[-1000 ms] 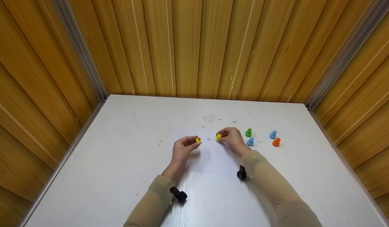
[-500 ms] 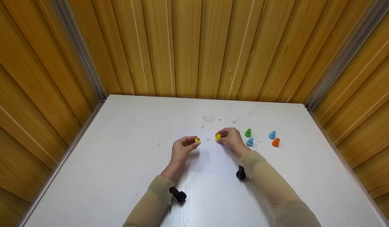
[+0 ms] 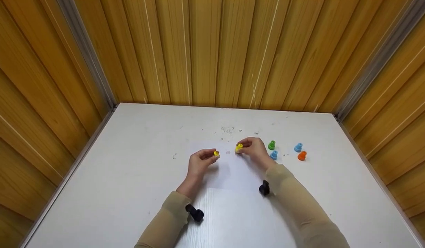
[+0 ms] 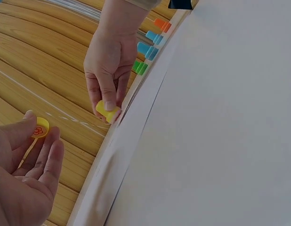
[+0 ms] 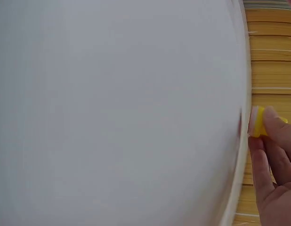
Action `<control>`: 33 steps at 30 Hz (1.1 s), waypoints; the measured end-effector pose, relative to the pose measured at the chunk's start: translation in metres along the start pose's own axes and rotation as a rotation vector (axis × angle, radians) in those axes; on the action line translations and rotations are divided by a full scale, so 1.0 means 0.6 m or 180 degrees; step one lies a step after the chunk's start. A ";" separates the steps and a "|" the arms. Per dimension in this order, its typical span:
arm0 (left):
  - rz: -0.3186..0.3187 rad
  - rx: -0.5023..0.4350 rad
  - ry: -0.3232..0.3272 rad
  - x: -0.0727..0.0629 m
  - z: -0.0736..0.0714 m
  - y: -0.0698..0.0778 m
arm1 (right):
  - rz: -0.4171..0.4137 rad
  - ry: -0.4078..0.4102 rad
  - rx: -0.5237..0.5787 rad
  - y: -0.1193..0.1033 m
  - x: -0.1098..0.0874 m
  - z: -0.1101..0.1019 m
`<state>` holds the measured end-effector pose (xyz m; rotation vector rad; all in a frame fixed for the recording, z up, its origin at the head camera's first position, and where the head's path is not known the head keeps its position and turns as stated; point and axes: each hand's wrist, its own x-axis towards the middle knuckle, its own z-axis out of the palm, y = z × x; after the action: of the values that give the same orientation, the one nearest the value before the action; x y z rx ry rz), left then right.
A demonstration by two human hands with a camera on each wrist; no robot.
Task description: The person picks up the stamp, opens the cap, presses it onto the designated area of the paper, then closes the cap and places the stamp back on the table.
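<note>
My left hand (image 3: 198, 163) pinches a small yellow stamp cap (image 4: 40, 127) between thumb and fingertips; a red flower design shows on its round face. To its right, my right hand (image 3: 254, 150) grips a yellow toy stamp (image 3: 239, 147) by its body, with the pale pinkish stamping end (image 5: 253, 121) pointing down, close over a white sheet of paper (image 3: 229, 175). A small reddish printed mark (image 3: 228, 152) lies on the paper between the two hands.
Right of my right hand stand a green stamp (image 3: 272, 145), two blue stamps (image 3: 274, 155) and an orange stamp (image 3: 302, 155) on the white table (image 3: 129, 193). Dark smudges (image 3: 227, 130) mark the tabletop behind the paper. Wood-patterned walls (image 3: 202, 51) enclose the back and sides.
My right hand has risen slightly with the yellow stamp, away from the paper. My left hand stays almost still with the cap.
</note>
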<state>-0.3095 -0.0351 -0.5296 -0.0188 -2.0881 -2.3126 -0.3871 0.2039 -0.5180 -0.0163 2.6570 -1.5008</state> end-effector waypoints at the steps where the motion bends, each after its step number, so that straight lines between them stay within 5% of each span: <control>1: -0.0004 -0.0001 0.0006 -0.001 0.000 0.001 | -0.0048 0.0056 0.0101 -0.008 -0.003 -0.006; 9: -0.0021 0.0043 -0.0067 -0.007 0.003 0.003 | -0.0289 0.0348 0.1018 -0.058 -0.053 -0.038; 18: 0.0032 0.0023 -0.0248 -0.014 0.015 -0.002 | -0.0284 0.0232 0.1840 -0.040 -0.122 0.030; 33: 0.0009 0.0096 -0.0407 -0.024 0.020 0.000 | -0.0297 0.0135 0.1814 -0.032 -0.141 0.073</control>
<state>-0.2954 -0.0230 -0.5291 -0.1734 -2.1786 -2.3366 -0.2997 0.1612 -0.5178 -0.0695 2.1821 -2.2482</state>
